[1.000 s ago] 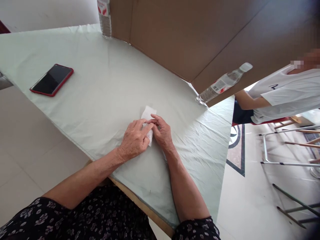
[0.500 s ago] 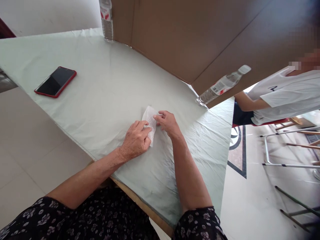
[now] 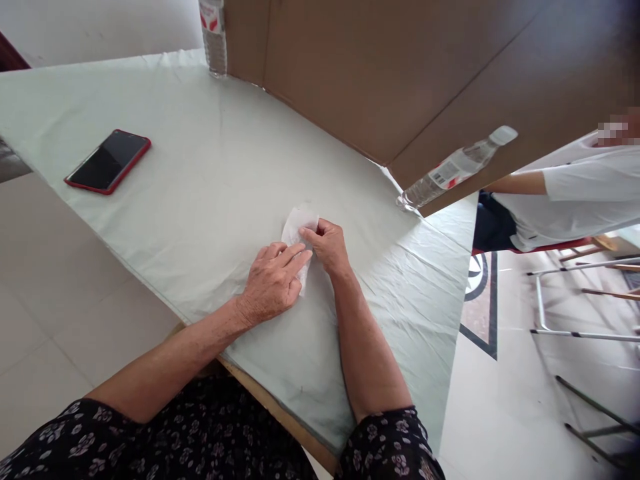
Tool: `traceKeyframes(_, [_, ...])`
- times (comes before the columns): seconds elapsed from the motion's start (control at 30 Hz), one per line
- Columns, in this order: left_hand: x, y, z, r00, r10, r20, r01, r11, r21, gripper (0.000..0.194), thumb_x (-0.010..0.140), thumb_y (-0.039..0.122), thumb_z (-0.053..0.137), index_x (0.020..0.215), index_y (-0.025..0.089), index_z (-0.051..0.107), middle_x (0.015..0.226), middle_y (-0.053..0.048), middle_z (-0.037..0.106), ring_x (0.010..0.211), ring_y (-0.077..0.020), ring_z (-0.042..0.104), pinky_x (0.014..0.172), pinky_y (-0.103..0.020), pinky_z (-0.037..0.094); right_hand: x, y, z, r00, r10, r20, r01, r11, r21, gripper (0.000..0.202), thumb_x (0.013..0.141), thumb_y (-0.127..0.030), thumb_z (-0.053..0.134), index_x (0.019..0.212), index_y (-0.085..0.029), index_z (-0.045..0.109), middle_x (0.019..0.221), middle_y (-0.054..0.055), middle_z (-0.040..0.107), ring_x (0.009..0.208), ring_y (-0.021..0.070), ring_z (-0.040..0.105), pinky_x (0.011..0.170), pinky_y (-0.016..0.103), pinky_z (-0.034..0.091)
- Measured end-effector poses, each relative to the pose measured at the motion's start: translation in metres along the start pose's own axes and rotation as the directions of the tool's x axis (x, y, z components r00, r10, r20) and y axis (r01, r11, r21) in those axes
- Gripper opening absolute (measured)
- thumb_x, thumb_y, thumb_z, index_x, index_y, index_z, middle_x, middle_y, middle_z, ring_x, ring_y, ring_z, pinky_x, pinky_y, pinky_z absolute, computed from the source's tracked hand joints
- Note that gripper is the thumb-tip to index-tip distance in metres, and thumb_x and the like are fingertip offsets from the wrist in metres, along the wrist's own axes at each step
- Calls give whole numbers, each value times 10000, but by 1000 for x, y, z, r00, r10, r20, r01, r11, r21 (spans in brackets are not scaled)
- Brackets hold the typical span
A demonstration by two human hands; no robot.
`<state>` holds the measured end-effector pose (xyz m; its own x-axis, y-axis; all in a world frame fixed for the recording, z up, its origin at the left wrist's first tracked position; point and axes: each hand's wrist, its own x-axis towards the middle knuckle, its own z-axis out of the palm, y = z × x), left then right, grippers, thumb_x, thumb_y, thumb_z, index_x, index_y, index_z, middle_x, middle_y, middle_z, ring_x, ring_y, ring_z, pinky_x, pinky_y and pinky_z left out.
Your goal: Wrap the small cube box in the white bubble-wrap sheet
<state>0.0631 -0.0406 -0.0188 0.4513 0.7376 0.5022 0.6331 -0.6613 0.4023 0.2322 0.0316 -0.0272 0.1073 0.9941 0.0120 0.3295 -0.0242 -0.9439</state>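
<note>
A white folded paper tissue (image 3: pixel 299 219) lies on the pale green tablecloth (image 3: pixel 200 180) in front of me. My left hand (image 3: pixel 273 280) rests across its near part, palm down, with fingers stretched out over the paper. On the tissue's right edge, my right hand (image 3: pixel 329 247) has thumb and bent fingers closed in a pinch. The left fingertips come close to the right thumb. Part of the tissue is hidden beneath my left hand.
A phone in a red case (image 3: pixel 107 162) lies at the left. A brown cardboard panel (image 3: pixel 340 73) stands along the far side, with a water bottle (image 3: pixel 215 40) and another bottle (image 3: pixel 457 170) against it. Beyond it sits a person in a white shirt (image 3: pixel 590 193). Metal-framed stools (image 3: pixel 543 303) stand at the right.
My right hand has moved slightly left and closed on the tissue's edge. My left fingers have straightened and reach farther across the paper. The seated person's arm has shifted.
</note>
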Motion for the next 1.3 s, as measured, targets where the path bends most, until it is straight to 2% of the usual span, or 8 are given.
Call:
traceKeyframes(0.1, [0, 0, -1, 1000, -1, 26, 1, 1000, 9, 461, 795, 92, 487, 1207, 161, 683, 1256, -94, 712, 1056, -297, 551, 863, -428, 434, 0, 2, 3, 997, -61, -44, 61, 998, 14, 217, 701, -407, 669, 677, -205, 594, 678, -31, 513, 677, 129, 443, 622, 258, 391])
traceKeyframes(0.23, [1, -2, -1, 996, -32, 89, 35, 999, -36, 402, 818, 100, 465, 1147, 153, 691, 1067, -98, 736, 987, -286, 553, 863, -415, 443, -3, 0, 6, 998, -63, 15, 59, 981, 184, 210, 718, -402, 682, 783, -211, 622, 733, -27, 563, 701, 136, 484, 653, 264, 422])
traceKeyframes(0.43, [2, -3, -2, 996, -26, 90, 29, 999, -37, 347, 827, 99, 468, 1089, 139, 692, 1049, -114, 701, 974, -278, 557, 922, -413, 458, -10, -15, 10, 997, -69, 37, 53, 943, 328, 246, 728, -376, 709, 893, -212, 629, 814, -23, 638, 752, 139, 543, 738, 276, 461])
traceKeyframes(0.57, [-1, -4, -1, 993, -109, -44, 108, 994, -20, 306, 810, 145, 538, 1088, 160, 664, 1134, -140, 647, 1037, -298, 566, 928, -441, 461, -23, -26, 7, 994, -106, 35, 89, 942, 324, 187, 758, -355, 699, 829, -214, 598, 773, -35, 604, 728, 130, 528, 719, 270, 443])
traceKeyframes(0.73, [-3, -9, 4, 936, -298, -185, 276, 952, -133, 521, 730, 203, 646, 1238, 141, 548, 1216, -165, 589, 1179, -333, 540, 1014, -477, 451, -52, -37, -2, 972, -229, 58, 214, 957, 197, 138, 829, -328, 666, 794, -218, 589, 717, -51, 543, 688, 120, 489, 698, 264, 410])
traceKeyframes(0.87, [-1, -18, 7, 947, -305, -97, 274, 930, -243, 639, 753, 215, 640, 1367, 161, 472, 1339, -161, 562, 1265, -317, 515, 1083, -481, 423, -79, -40, -2, 949, -307, 67, 302, 950, 75, 95, 857, -306, 640, 824, -217, 635, 814, -19, 631, 771, 143, 565, 782, 284, 449])
traceKeyframes(1.1, [1, -27, 2, 963, -262, 60, 264, 884, -386, 160, 815, 244, 639, 964, 188, 618, 1314, -148, 596, 1332, -293, 508, 1036, -438, 472, -105, -25, 4, 904, -428, 5, 427, 901, -71, 71, 867, -224, 615, 870, -236, 685, 998, 38, 719, 968, 184, 670, 923, 330, 509])
traceKeyframes(1.3, [-4, -41, -16, 982, -76, 170, 145, 886, -441, 203, 836, 254, 591, 1017, 188, 657, 1244, -121, 672, 1206, -265, 613, 1084, -438, 457, -117, -11, 3, 857, -514, 38, 514, 849, -123, 150, 900, -197, 590, 979, -256, 701, 1090, 59, 748, 1166, 211, 681, 1049, 399, 512])
